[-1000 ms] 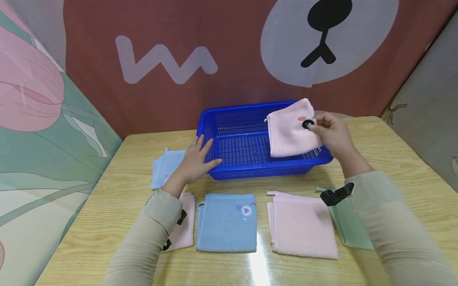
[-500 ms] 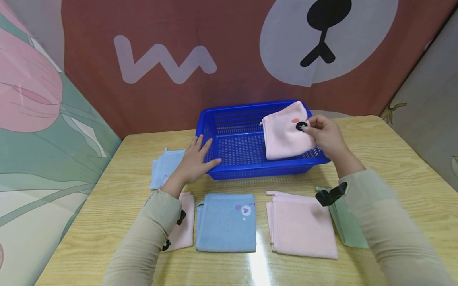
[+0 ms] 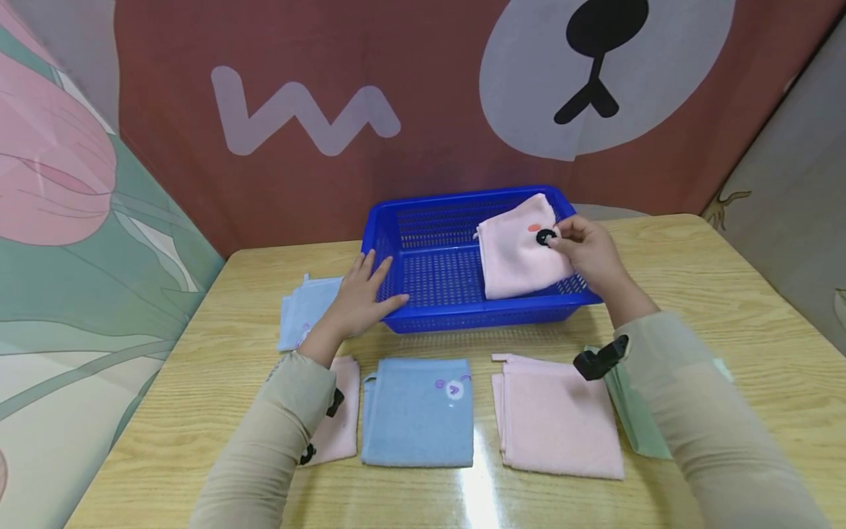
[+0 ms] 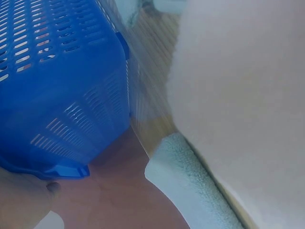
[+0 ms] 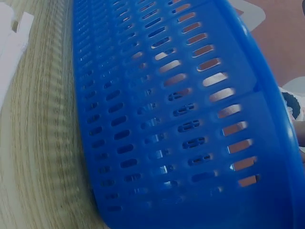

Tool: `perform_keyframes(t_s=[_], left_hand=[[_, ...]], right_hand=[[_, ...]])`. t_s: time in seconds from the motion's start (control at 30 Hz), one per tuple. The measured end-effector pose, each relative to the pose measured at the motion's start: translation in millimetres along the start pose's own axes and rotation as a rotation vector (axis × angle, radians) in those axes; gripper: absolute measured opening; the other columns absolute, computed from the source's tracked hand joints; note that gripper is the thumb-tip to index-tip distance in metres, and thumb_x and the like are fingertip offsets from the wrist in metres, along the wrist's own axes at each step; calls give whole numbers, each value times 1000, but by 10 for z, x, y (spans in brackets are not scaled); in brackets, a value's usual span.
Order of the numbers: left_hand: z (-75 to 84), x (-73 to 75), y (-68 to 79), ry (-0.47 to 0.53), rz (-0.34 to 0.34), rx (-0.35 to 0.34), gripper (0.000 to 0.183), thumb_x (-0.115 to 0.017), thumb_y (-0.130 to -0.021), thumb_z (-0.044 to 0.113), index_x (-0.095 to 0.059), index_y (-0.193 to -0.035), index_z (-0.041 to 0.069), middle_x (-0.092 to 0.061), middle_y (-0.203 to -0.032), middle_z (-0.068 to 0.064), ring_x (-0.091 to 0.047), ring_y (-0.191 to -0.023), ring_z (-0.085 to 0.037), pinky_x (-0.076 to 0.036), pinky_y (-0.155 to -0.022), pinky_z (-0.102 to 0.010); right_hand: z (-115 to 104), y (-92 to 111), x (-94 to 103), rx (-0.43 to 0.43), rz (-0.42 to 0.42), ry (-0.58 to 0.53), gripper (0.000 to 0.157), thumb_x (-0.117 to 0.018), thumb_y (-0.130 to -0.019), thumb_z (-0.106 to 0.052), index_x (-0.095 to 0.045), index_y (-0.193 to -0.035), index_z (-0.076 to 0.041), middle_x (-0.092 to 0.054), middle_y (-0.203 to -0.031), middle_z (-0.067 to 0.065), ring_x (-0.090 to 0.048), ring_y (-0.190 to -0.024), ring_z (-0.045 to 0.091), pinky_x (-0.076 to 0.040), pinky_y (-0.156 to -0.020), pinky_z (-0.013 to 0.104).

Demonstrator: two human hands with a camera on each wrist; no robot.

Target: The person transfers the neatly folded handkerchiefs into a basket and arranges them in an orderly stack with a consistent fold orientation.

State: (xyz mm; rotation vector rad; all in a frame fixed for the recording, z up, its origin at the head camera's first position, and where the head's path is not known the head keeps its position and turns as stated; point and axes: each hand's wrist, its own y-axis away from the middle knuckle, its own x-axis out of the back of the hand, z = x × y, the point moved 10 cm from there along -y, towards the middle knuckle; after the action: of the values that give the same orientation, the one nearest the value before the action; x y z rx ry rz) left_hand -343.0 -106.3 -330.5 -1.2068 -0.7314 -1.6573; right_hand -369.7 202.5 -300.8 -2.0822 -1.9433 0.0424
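My right hand pinches a folded pink towel by its right side, between thumb and fingers near a black embroidered patch. The towel hangs at the right end of a blue slotted plastic basket, tilted; whether it touches the bottom I cannot tell. On the basket's left end rests my left hand, fingers spread and thumb along the front rim. The left wrist view has the basket's end wall, with only part of the hand visible. In the right wrist view the basket wall hides most of the right hand.
Folded towels lie on the wooden table: light blue at left, pink partly under the left sleeve, blue, another pink, and green partly behind the right sleeve. A wall with printed pictures stands behind.
My right hand has moved left and slightly down, carrying the pink towel further over and into the basket. The left hand stays on the basket's left end.
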Motion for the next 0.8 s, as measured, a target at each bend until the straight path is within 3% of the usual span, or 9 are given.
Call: perform_keyframes(t_s=[0.8], left_hand=[[-1,-10,0,11,-5,3,78,-36,-82,59,-11,-140,13,1,-143,-15,8,-128,-29,-4,-99,-51]], right_hand=[[23,-101,-133,-13,-51,161,6,-54,-82,1,-53,-82,-4,-54,-71,-9,-46,-64,6,-40,-50,18]])
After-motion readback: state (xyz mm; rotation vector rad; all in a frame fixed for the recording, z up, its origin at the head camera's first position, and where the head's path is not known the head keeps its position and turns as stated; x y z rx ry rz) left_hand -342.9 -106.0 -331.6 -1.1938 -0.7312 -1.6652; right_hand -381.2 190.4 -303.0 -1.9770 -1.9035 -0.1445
